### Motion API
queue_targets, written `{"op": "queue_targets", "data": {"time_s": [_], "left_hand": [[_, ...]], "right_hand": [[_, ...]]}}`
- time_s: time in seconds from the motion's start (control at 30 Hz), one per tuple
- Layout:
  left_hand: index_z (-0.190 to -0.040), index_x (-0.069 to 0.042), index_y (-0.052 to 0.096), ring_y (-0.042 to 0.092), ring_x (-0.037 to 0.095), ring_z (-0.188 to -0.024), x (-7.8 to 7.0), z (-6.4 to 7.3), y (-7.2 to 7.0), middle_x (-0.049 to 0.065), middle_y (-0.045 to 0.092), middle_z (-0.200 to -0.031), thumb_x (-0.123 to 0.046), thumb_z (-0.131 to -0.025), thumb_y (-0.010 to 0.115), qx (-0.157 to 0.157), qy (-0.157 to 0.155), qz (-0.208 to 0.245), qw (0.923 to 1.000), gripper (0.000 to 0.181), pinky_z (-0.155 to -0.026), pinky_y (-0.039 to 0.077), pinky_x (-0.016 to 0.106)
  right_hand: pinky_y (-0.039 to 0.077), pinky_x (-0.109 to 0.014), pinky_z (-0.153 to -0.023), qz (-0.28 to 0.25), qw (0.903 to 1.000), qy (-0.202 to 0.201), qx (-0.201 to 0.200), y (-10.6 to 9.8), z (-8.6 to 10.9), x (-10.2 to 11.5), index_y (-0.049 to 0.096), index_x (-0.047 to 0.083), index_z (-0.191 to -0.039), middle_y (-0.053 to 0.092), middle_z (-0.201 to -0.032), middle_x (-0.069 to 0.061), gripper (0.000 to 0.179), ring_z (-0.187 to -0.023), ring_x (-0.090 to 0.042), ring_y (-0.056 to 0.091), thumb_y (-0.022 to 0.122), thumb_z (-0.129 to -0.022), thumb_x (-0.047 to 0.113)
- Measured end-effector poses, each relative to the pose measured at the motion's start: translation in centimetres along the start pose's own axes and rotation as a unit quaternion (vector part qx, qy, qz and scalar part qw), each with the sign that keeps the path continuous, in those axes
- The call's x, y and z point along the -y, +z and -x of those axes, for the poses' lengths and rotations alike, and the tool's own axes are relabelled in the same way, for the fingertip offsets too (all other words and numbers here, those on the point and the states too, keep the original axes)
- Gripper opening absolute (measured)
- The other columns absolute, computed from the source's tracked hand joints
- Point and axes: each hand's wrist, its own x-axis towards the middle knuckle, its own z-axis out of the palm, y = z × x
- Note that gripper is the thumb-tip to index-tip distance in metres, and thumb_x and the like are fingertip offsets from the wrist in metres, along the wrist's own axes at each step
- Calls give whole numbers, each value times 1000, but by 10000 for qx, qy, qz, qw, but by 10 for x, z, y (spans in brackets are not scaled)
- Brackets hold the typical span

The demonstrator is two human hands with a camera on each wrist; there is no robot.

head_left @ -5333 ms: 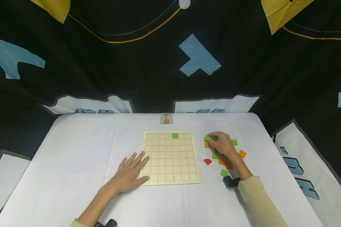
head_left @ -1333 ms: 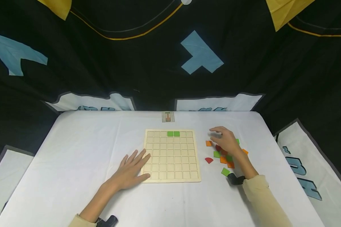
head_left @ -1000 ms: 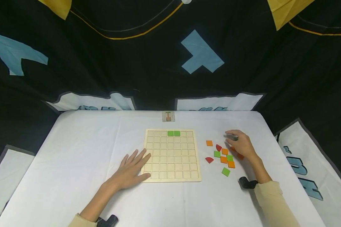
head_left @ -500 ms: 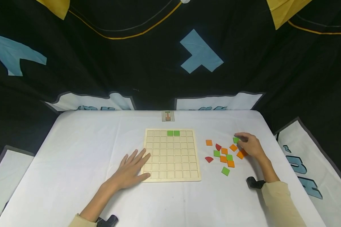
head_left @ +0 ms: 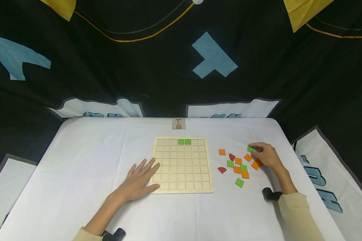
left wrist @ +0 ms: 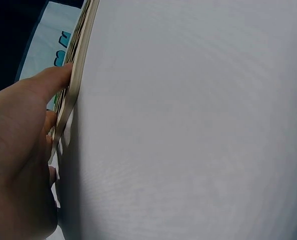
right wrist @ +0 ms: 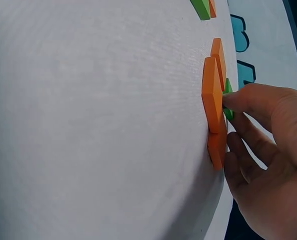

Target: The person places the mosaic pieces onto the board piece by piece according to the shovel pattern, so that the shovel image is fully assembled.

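Observation:
A pale wooden grid board (head_left: 181,165) lies on the white table, with two green square tiles (head_left: 184,142) side by side in its back row. My left hand (head_left: 136,187) rests on the board's left edge, fingers spread and straight. In the left wrist view the thumb lies against the board's rim (left wrist: 77,75). At the right, my right hand (head_left: 266,155) pinches a green square tile (head_left: 250,149) between thumb and index finger. The right wrist view shows this tile (right wrist: 228,102) partly hidden behind an orange square tile (right wrist: 211,95) and the thumb.
Several loose orange tiles (head_left: 237,169), green tiles (head_left: 239,182) and two red wedge-shaped tiles (head_left: 222,170) lie scattered between board and right hand. A small pattern card (head_left: 179,124) lies at the table's back edge, in front of a dark curtain (head_left: 157,77).
A second green tile now sits in the back row, left of the first. My right hand has moved right, off the left part of the pile, to another green tile. My left hand stays put.

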Motion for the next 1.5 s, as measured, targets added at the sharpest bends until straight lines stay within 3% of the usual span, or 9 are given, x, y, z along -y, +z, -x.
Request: {"op": "queue_targets", "data": {"time_s": [0.3, 0.7, 0.93, 1.3, 1.5], "left_hand": [[-157, -13, 34, 9, 40, -150, 0, 0, 0, 11, 18, -164, -50, -96, 58, -6, -11, 2, 10000, 75, -115, 2, 64], [-157, -12, 34, 10, 41, -149, 0, 2, 1, 12, 19, -164, -49, -96, 58, 17, -32, -15, 10000, 75, -114, 2, 65], [-157, -12, 34, 9, 40, -149, 0, 1, 0, 12, 19, -164, -49, -97, 58, 17, -34, 8, 10000, 75, -115, 2, 65], [-157, -12, 34, 10, 41, -149, 0, 0, 0, 12, 19, -164, -50, -97, 57, 2, -11, -14, 10000, 74, -114, 2, 65], [-157, -13, 33, 9, 39, -150, 1, 0, 0, 10, 18, -165, -49, -96, 59, 26, -43, -36, 10000, 75, -115, 2, 64]], "right_hand": [[43, -60, -100, 88, 9991, -387, -169, 2, -1, 15, 64, -6, -128, 55, -132, -30, 36, -114, -43, 51, 64, -94, 7], [39, -60, -104, -240, 9963, -805, -162, 18, -9, 71, 67, 2, -128, 60, -132, -21, 34, -126, -41, 50, 65, -94, 9], [40, -56, -105, -371, 9922, -1173, -200, 35, -20, 100, 71, 5, -123, 63, -128, -15, 33, -124, -35, 53, 68, -90, 8], [41, -51, -105, -647, 9818, -1774, 213, 73, -33, 147, 73, 7, -121, 67, -125, -8, 35, -125, -30, 54, 67, -87, 10], [46, -44, -101, -719, 9732, -2158, 339, 96, -42, 168, 73, 5, -120, 68, -121, -8, 33, -118, -28, 59, 69, -87, 8]]}}
